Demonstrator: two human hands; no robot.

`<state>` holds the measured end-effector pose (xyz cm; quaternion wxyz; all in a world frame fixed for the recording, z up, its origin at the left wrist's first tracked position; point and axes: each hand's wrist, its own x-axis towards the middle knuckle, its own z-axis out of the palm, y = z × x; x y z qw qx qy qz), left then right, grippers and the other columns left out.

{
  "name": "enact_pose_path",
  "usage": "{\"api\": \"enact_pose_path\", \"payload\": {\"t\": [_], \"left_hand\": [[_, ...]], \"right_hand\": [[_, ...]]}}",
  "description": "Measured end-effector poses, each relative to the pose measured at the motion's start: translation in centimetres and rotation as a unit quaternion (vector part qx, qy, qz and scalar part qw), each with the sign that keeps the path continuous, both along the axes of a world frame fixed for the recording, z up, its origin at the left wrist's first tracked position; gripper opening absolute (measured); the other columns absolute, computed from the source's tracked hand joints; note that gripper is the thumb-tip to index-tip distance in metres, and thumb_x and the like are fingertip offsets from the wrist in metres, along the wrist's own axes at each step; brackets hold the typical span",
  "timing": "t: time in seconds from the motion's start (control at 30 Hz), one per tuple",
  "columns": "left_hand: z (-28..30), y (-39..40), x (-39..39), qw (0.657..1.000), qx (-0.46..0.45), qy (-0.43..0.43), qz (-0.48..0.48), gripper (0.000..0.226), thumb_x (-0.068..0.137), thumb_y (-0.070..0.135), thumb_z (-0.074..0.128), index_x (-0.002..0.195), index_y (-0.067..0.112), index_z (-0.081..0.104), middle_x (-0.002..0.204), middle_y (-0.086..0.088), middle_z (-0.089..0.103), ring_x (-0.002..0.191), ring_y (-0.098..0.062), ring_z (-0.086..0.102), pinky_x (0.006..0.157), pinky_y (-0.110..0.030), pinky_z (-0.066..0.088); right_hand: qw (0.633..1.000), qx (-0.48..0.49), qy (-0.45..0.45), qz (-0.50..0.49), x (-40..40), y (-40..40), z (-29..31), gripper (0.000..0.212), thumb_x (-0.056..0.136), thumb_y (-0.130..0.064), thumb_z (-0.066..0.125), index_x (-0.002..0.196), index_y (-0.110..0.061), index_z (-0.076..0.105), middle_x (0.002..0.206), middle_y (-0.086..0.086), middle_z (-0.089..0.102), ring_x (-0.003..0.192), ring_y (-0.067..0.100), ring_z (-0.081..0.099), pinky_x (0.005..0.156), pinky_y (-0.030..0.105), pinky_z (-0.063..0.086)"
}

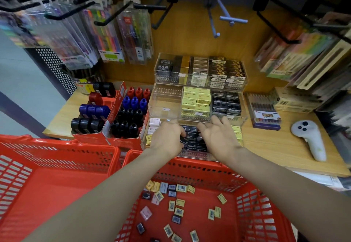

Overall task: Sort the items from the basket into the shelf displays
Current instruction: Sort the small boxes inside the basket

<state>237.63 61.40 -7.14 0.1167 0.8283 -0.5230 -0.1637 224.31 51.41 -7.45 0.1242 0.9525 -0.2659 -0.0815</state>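
The black erasers point(193, 140) lay packed in flat rows in the middle compartment of the lowest clear display tray point(235, 127), long sides running left to right, directly under and between both hands. The left hand point(167, 139) curled its fingers onto the left end of the rows; the right hand point(218, 135) hovered just beside, fingers loosely spread and bent, apparently holding nothing. Both were about equally near. More small wrapped erasers point(179, 202), yellow, black and pink, lay scattered in the red basket point(252, 203) below the forearms.
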Motion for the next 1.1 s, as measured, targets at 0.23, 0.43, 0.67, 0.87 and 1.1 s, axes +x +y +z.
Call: {"api": "enact_pose_path", "payload": {"t": [0.23, 0.43, 0.67, 0.87, 1.1], "left_hand": [[0.0, -0.6, -0.2, 0.996, 0.021, -0.084, -0.009, 0.029, 0.081, 0.007, 0.077, 0.110, 0.015, 0.072, 0.124, -0.004, 0.049, 0.119, -0.024, 0.049, 0.082, -0.033, 0.051], [0.0, -0.3, 0.3, 0.997, 0.011, -0.069, -0.013, 0.032, 0.078, 0.034, 0.082, 0.104, 0.019, 0.073, 0.121, -0.001, 0.048, 0.118, -0.022, 0.047, 0.080, -0.035, 0.048], [-0.2, -0.5, 0.1, 0.998, -0.006, -0.065, 0.015, 0.027, 0.076, 0.033, 0.084, 0.096, 0.018, 0.074, 0.120, -0.002, 0.052, 0.116, -0.023, 0.049, 0.072, -0.031, 0.040], [-0.4, -0.5, 0.6, 0.999, -0.017, -0.039, 0.026, 0.027, 0.073, 0.035, 0.086, 0.090, 0.022, 0.070, 0.103, 0.004, 0.045, 0.106, -0.020, 0.052, 0.070, -0.030, 0.037], [4.2, -0.2, -1.1, 0.827, -0.128, 0.478, 0.266, 0.004, 0.089, 0.020, 0.071, 0.092, 0.020, 0.074, 0.097, 0.006, 0.066, 0.091, -0.012, 0.058, 0.065, -0.024, 0.043]], "right_hand": [[0.998, 0.029, -0.034, 0.036, -0.6, -0.7, -0.1, 0.034, 0.093, -0.051, 0.054, 0.113, -0.024, 0.060, 0.114, -0.005, 0.067, 0.112, 0.023, 0.044, 0.087, 0.040, 0.027], [0.998, 0.038, -0.049, -0.021, 0.1, -0.8, 0.1, 0.035, 0.097, -0.050, 0.049, 0.111, -0.027, 0.070, 0.116, -0.002, 0.061, 0.114, 0.023, 0.042, 0.089, 0.040, 0.028], [0.999, -0.020, -0.039, -0.023, -0.3, -0.2, -0.3, 0.016, 0.089, -0.028, 0.065, 0.103, -0.030, 0.072, 0.114, -0.004, 0.059, 0.112, 0.024, 0.045, 0.091, 0.041, 0.030], [0.997, -0.002, -0.051, -0.053, 0.3, -0.1, -0.9, 0.023, 0.085, -0.036, 0.070, 0.107, -0.028, 0.070, 0.112, -0.004, 0.063, 0.110, 0.023, 0.050, 0.090, 0.040, 0.031], [0.918, 0.278, -0.279, -0.053, -1.9, 1.9, 2.3, 0.028, 0.089, -0.024, 0.071, 0.116, -0.019, 0.066, 0.110, -0.002, 0.059, 0.081, 0.006, 0.061, 0.080, 0.016, 0.048]]}}
